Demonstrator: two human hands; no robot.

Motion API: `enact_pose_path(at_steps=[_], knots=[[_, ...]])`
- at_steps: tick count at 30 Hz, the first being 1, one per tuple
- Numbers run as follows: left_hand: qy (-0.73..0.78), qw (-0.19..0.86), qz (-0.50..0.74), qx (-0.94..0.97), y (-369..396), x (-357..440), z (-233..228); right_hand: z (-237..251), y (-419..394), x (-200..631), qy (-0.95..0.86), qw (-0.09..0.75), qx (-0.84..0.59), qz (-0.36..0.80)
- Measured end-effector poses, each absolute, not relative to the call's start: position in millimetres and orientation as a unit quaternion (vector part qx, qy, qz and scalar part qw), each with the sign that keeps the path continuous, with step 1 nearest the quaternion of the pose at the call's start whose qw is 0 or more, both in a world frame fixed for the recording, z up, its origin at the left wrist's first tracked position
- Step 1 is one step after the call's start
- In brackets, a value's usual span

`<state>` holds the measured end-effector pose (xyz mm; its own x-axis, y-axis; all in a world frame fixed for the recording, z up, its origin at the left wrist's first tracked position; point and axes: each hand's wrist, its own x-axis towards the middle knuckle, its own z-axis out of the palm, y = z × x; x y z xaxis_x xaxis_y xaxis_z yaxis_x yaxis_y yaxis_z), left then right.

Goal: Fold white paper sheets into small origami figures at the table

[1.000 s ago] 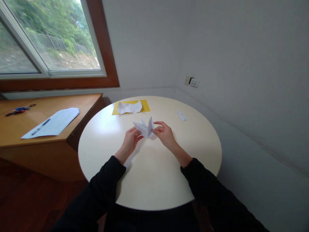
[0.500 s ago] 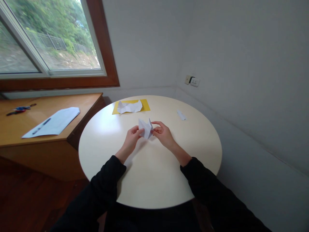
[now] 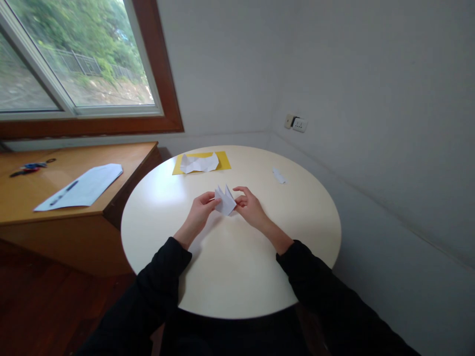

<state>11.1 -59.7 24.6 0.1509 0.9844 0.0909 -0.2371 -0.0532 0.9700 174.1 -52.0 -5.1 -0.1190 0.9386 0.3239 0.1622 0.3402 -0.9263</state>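
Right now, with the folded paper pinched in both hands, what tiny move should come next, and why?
Probably lower the folded white paper onto the round table and press its crease flat. The left hand and right hand pinch it from either side just above the tabletop, its points stick up loosely, and the bare surface directly below would give firm backing.

Two arms in view, both in long black sleeves of a plain, matte cloth. No print, stripe or logo shows on either. Left sleeve [image 3: 156, 282] ends at the wrist with a soft, slightly bunched cuff; right sleeve [image 3: 315, 282] the same, cuff edge rounded. Fabric folds loosely along both forearms. Left hand [image 3: 200, 210] and right hand [image 3: 250, 207] are bare: no gloves. Rings or a watch cannot be made out at this size.
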Motion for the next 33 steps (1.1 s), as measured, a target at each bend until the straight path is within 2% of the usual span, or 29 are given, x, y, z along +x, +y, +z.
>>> enact_pose_path(at_steps=[13,19,29,33], knots=[[0.423,0.54,0.553,0.474,-54,11,15,10,-61,175,-0.666,0.571,-0.443,0.184],[0.43,0.528,0.552,0.482,-52,11,13,14,-66,175,-0.723,0.536,-0.424,0.104],[0.441,0.504,0.578,0.466,-49,11,9,10,-63,179,-0.754,0.491,-0.393,0.19],[0.441,0.496,0.587,0.463,-48,10,8,10,-66,177,-0.764,0.481,-0.385,0.191]])
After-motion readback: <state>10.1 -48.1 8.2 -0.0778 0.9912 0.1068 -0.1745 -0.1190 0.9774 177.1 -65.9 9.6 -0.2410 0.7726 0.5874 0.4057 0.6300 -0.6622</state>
